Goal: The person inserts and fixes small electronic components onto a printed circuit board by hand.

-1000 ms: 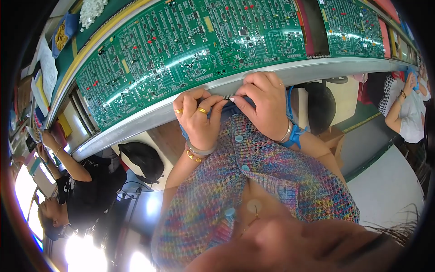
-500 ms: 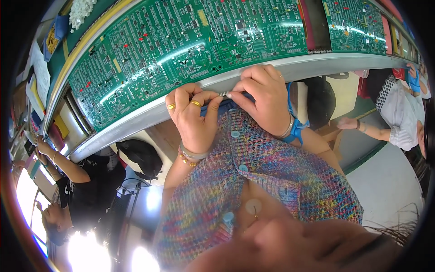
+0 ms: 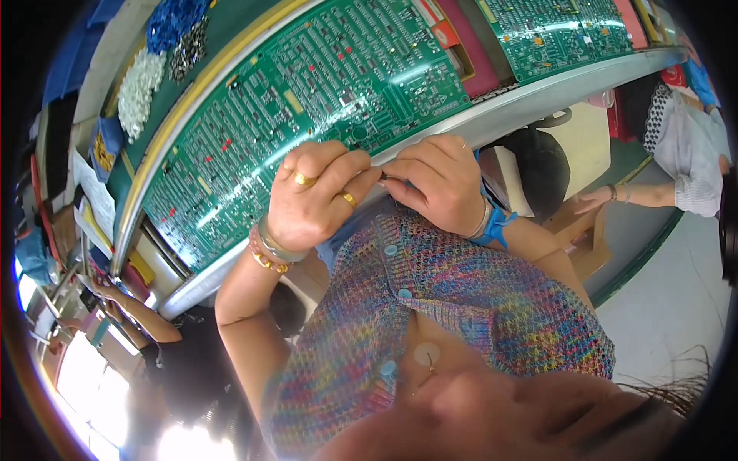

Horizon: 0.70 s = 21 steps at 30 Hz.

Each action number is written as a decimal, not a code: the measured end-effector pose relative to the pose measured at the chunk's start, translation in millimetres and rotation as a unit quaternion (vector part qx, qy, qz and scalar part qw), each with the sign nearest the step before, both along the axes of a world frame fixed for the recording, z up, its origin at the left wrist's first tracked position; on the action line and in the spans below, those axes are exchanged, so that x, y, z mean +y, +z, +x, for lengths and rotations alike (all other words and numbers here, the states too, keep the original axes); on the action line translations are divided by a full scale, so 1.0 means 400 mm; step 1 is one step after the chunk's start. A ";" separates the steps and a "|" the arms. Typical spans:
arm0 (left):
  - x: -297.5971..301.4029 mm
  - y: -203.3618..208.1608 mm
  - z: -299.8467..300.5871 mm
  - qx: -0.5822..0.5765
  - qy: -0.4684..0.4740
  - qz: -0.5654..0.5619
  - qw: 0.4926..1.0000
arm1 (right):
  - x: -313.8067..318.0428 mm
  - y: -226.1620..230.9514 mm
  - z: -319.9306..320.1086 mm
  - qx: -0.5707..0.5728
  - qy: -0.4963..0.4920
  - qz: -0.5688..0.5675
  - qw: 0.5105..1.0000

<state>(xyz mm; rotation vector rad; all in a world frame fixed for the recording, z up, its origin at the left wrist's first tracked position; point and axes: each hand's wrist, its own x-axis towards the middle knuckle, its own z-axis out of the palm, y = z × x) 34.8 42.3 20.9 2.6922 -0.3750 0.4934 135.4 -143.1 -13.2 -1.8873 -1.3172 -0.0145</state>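
Observation:
My left hand (image 3: 319,192) and my right hand (image 3: 437,188) meet in front of a long green circuit board (image 3: 265,138). Fingers on both are curled and closed. Where their fingertips come together sits a small dark part (image 3: 383,175), pinched by my right thumb and fingers, with my left fingertips against its other end. It is too small to name its kind. My left thumb is mostly hidden behind the fingers. The board is packed with small components, some of them red, and lies just beyond my knuckles on a silver metal rail (image 3: 492,110).
Another green circuit board (image 3: 550,42) lies to the right. At the far left are white parts (image 3: 140,94), blue parts (image 3: 173,23), dark metallic parts (image 3: 188,50) and a blue bin (image 3: 108,146) of yellow pieces. Other people work at both sides; a black stool (image 3: 538,169) stands beyond the rail.
The view has swung, bringing more of the left-hand parts into sight. My left hand has turned over the held piece; a light, ridged strip showed between my fingertips earlier, now a dark bit shows.

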 end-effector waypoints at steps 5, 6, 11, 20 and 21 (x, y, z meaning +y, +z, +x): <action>0.113 0.010 0.200 -0.028 -0.061 0.028 0.997 | -0.011 0.001 0.041 0.090 -0.040 -0.043 0.994; 0.130 0.000 0.246 -0.027 -0.065 0.028 0.997 | -0.012 -0.011 0.043 0.076 -0.024 -0.045 0.996; 0.148 -0.047 0.377 -0.014 -0.175 0.033 0.984 | -0.007 -0.019 0.037 0.029 -0.035 -0.038 0.998; 0.135 -0.042 0.416 -0.008 -0.231 0.038 0.972 | -0.011 -0.007 0.039 0.000 -0.044 -0.040 0.998; 0.135 -0.041 0.416 -0.007 -0.235 0.038 0.971 | -0.011 -0.008 0.039 0.000 -0.046 -0.040 0.998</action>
